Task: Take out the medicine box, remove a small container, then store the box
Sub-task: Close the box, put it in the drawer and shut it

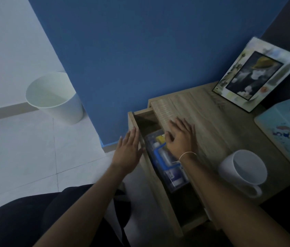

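Note:
A clear plastic medicine box [173, 172] with a blue handle lies in the pulled-out drawer [158, 191] of a wooden bedside cabinet. Small bottles and a yellow item show through its lid. My right hand [180, 138] hovers over the box's far end at the cabinet top's edge, fingers spread and curled down, holding nothing that I can see. My left hand [129, 151] rests flat against the drawer's outer front panel, fingers straight.
On the cabinet top [217, 122] stand a white mug [244, 171], a light blue tissue box [286, 134] and a picture frame [258, 73] leaning on the wall. A white waste bin [55, 97] sits on the tiled floor to the left. My dark-clothed legs are below.

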The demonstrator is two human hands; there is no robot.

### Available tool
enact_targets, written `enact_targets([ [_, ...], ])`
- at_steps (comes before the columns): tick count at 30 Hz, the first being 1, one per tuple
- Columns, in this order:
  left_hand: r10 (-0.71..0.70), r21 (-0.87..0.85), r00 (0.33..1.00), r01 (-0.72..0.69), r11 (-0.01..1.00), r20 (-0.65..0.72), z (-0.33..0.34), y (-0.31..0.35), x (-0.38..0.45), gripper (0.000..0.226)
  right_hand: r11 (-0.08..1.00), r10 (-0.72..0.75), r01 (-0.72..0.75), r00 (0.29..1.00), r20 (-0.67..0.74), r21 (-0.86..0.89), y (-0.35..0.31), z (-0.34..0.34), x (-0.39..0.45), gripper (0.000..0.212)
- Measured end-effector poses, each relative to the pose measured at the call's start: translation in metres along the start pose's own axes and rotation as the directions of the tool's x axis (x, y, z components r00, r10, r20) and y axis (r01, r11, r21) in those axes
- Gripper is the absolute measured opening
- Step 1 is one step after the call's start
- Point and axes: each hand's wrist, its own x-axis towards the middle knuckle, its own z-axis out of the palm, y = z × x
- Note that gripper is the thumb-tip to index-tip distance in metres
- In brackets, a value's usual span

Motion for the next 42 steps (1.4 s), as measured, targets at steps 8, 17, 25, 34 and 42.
enact_targets([
  [8, 0.033, -0.204, 0.997, -0.017, 0.979, 0.071, -0.003, 0.014, 0.022, 0.078, 1.000, -0.004, 0.004, 1.000, -0.002, 0.025, 0.004, 0.002, 0.000, 0.047],
  [17, -0.098, -0.641, 0.995, 0.089, 0.762, 0.022, 0.008, 0.052, 0.045, 0.079, 0.999, -0.008, 0.009, 1.000, -0.011, 0.036, 0.001, 0.003, 0.001, 0.049],
  [25, -0.131, -0.625, 0.977, 0.207, 0.753, 0.165, -0.004, 0.050, 0.065, 0.070, 0.999, 0.031, -0.032, 0.998, 0.057, 0.021, -0.003, 0.006, 0.001, 0.053],
  [34, -0.082, -0.562, 0.982, 0.164, 0.811, 0.169, -0.003, 0.045, 0.072, 0.073, 0.998, 0.038, -0.040, 0.998, 0.040, 0.054, -0.002, 0.003, 0.003, 0.051],
  [42, 0.151, -0.140, 0.988, -0.155, 0.978, -0.036, 0.002, 0.040, 0.072, 0.087, 0.990, 0.099, -0.099, 0.995, 0.003, 0.103, -0.004, 0.002, 0.001, 0.047],
])
